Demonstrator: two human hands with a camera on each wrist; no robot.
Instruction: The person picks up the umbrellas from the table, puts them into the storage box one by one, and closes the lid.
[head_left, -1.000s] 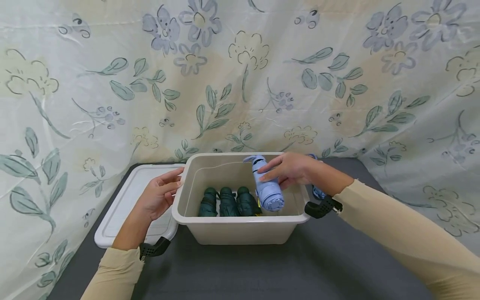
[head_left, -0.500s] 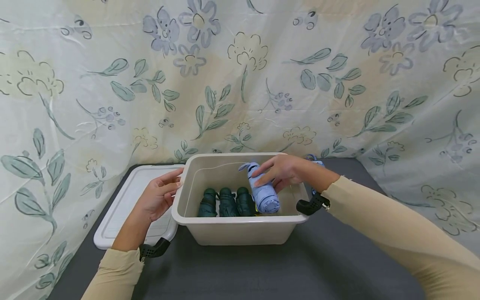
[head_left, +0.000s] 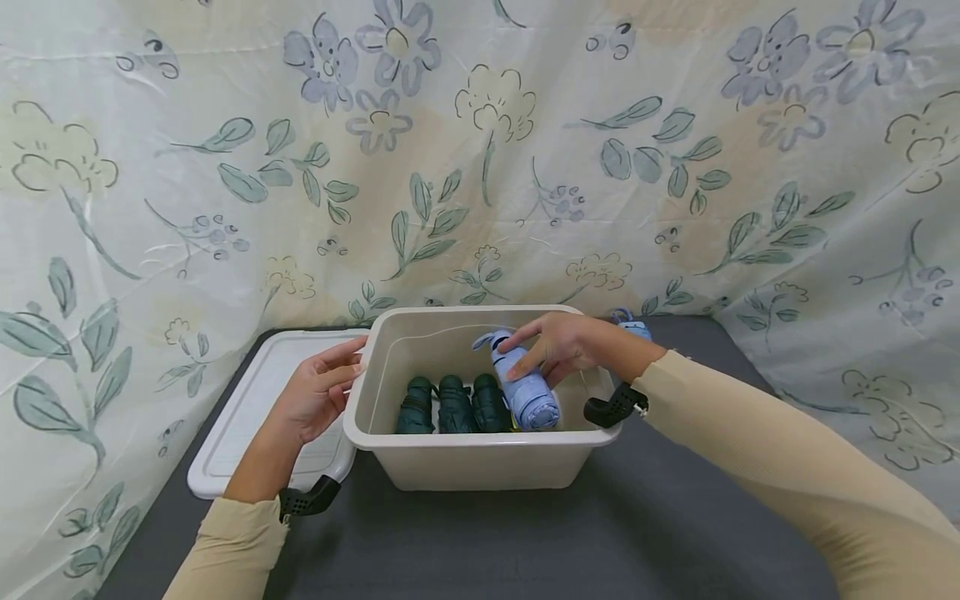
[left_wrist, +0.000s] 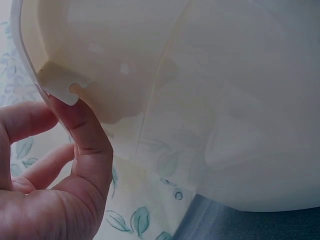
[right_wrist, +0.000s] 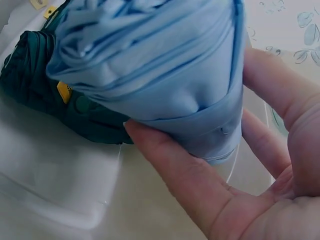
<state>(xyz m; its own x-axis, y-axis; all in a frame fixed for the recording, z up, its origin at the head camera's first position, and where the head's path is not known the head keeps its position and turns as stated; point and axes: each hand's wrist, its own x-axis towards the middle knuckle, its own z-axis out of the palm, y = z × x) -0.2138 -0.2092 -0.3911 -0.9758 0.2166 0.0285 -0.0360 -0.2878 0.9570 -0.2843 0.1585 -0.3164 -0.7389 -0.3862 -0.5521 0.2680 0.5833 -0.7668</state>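
My right hand (head_left: 570, 343) grips a light blue folded umbrella (head_left: 534, 398) inside the beige plastic bin (head_left: 480, 439), at its right part. Thumb and fingers lie on opposite sides of it in the right wrist view, where the rolled blue cloth (right_wrist: 165, 75) fills the top. Left of it lie three dark green folded umbrellas side by side, the nearest green umbrella (head_left: 491, 407) right against the blue one. My left hand (head_left: 318, 392) pinches the bin's left rim; in the left wrist view the thumb (left_wrist: 92, 140) presses below the rim's edge.
A white lid (head_left: 262, 417) lies left of the bin, partly under its rim. Behind my right wrist another blue folded umbrella (head_left: 635, 327) shows, mostly hidden. The dark grey table (head_left: 480, 542) meets a floral curtain (head_left: 480, 167) at the back.
My right hand has moved left and lower with the blue umbrella, bringing it down beside the green ones. The left hand has stayed at the rim.
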